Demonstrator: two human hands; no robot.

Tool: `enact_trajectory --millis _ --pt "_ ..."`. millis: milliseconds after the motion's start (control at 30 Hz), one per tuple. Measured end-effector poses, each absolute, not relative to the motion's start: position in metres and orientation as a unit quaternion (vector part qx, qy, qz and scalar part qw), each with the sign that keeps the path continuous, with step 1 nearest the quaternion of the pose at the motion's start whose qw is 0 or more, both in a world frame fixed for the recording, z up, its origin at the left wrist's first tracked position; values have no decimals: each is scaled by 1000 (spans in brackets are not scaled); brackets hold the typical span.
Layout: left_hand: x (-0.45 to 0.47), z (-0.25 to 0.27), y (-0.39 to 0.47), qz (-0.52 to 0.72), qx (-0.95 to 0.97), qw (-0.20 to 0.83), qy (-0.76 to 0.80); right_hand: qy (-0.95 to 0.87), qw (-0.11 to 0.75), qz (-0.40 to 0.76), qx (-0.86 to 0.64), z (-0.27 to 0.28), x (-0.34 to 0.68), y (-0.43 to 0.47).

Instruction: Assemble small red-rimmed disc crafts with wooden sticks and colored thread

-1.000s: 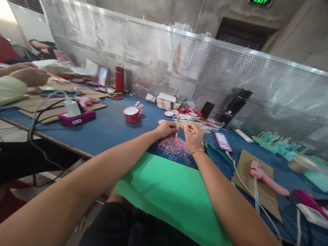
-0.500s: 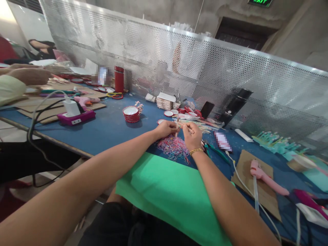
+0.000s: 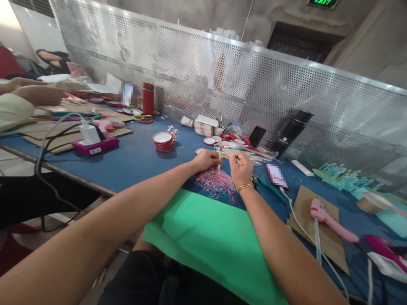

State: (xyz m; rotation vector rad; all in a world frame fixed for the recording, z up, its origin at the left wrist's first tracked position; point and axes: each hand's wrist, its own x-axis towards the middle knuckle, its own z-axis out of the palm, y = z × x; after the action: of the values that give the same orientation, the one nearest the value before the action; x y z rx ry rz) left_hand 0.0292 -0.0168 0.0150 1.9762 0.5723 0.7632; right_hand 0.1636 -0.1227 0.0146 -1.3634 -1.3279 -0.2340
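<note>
My left hand (image 3: 206,160) pinches a flat, pale wooden stick (image 3: 220,161), which stands roughly upright between thumb and fingers. Just to its right, my right hand (image 3: 241,167) is closed, with its fingertips a little apart from the stick; what it holds is too small to make out. Beneath both hands lies a tangled heap of colourful thin strands (image 3: 216,185) on the blue table (image 3: 133,161). A green sheet (image 3: 203,233) spreads from the table's front edge over the lap.
Stacked red-rimmed round pieces (image 3: 163,142) stand to the left. Green-handled pliers (image 3: 270,188), a phone (image 3: 276,176) and a pink glue gun (image 3: 330,220) on cardboard are at right. A perforated metal partition (image 3: 178,63) closes the back. Another person's hands (image 3: 38,92) work at far left.
My right hand has moved slightly to the right, away from the stick. My left hand and the stick stay almost where they were.
</note>
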Motion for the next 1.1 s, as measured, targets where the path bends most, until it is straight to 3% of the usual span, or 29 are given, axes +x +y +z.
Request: enact_trajectory --millis 1100 --pt "28 16 -18 309 804 453 229 -573 574 -78 -579 15 157 -123"
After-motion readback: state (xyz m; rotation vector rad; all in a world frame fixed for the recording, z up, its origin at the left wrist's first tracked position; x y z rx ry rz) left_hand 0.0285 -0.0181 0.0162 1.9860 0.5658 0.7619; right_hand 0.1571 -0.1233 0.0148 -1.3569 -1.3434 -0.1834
